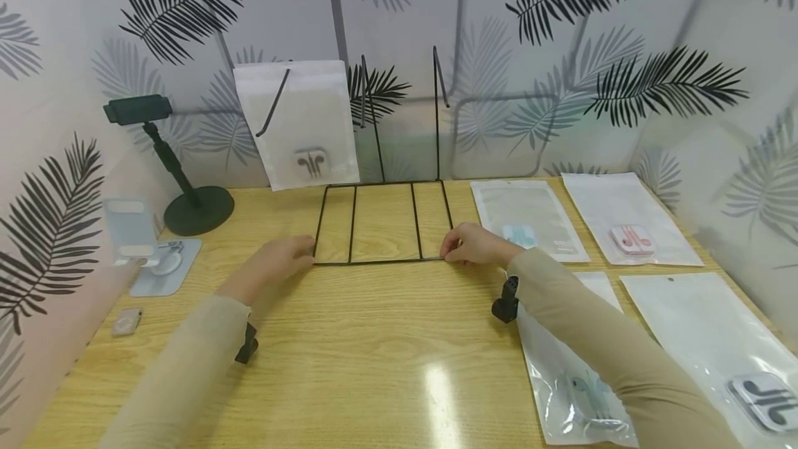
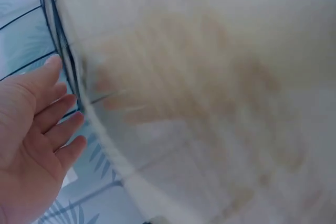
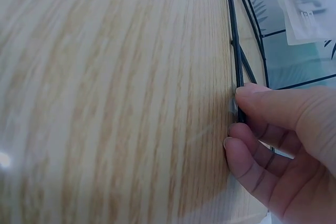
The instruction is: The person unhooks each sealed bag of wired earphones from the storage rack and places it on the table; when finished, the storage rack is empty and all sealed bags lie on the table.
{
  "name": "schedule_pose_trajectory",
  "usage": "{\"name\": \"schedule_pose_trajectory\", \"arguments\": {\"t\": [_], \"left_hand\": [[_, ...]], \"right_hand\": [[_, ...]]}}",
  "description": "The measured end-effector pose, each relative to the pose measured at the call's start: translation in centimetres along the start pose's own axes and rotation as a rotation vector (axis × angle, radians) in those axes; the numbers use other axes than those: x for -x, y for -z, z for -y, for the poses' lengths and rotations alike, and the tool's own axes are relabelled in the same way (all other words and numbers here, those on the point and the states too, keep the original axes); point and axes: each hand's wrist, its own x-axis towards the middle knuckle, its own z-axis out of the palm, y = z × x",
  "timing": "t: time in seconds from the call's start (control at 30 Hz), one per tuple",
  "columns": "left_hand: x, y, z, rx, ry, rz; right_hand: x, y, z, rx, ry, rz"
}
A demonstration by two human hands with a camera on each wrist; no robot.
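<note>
While the right hand (image 1: 479, 244) pinches a black wire display rack (image 1: 383, 261), the left hand (image 1: 277, 262) lies loosely at its other front corner

Where the rack's front rod nears its right end, the right hand's grip is drawn in, thumb and fingers closed about the wire. The left hand's grip is relaxed and partly spread, fingertips right by the front left corner; whether they press on the rod, I cannot tell. Between both hands, the rack's rectangular base lies on the wooden tabletop (image 1: 349, 373), with hooked rods rising at its back. White earphone packets (image 1: 302, 113) hang from the left hook.

Just beyond the right hand lies a pouch with pale blue earphones (image 1: 517, 203), and right of that a pouch with red earphones (image 1: 654, 213). Nearer, a pouch with pale green earphones (image 1: 551, 366) sits partly behind the right sleeve (image 1: 605, 338), left of a pouch with black earphones (image 1: 698, 317).

Farther left stand a pale blue phone stand (image 1: 132, 220) and a dark round-based stand (image 1: 199, 208), with a small grey block (image 1: 127, 322) in front. Leaf-print walls (image 1: 399, 33) close the back and sides.
</note>
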Motion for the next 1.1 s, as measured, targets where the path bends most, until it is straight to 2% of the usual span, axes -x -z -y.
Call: {"name": "schedule_pose_trajectory", "arguments": {"t": [0.1,0.27,0.47,0.57,0.7,0.83,0.93,1.1], "left_hand": [[0.0,1.1,-0.1,0.03,0.002,-0.047],[-0.1,3.3,-0.2,0.097,0.065,-0.154],[-0.6,6.5,0.0,0.197,0.045,-0.418],[-1.0,8.1,0.0,0.275,0.076,-0.509],[-1.8,9.3,-0.1,0.406,0.151,-0.521],[-2.6,9.6,0.1,0.513,0.2,-0.471],[-3.1,9.7,0.2,0.547,0.228,-0.422],[-3.7,10.4,-0.2,0.592,0.215,-0.416]], "right_hand": [[0.1,0.0,0.0,-0.004,-0.01,0.0],[0.2,0.1,0.0,-0.011,-0.02,0.004],[0.3,0.1,0.1,-0.008,-0.019,0.008],[0.3,0.1,0.1,-0.014,-0.026,0.011],[0.2,0.1,0.1,-0.01,-0.03,0.009],[0.1,0.1,-0.2,-0.009,-0.017,0.007],[0.0,0.1,-0.4,-0.013,-0.004,0.008],[0.0,0.0,-0.3,-0.012,-0.012,0.004]]}}
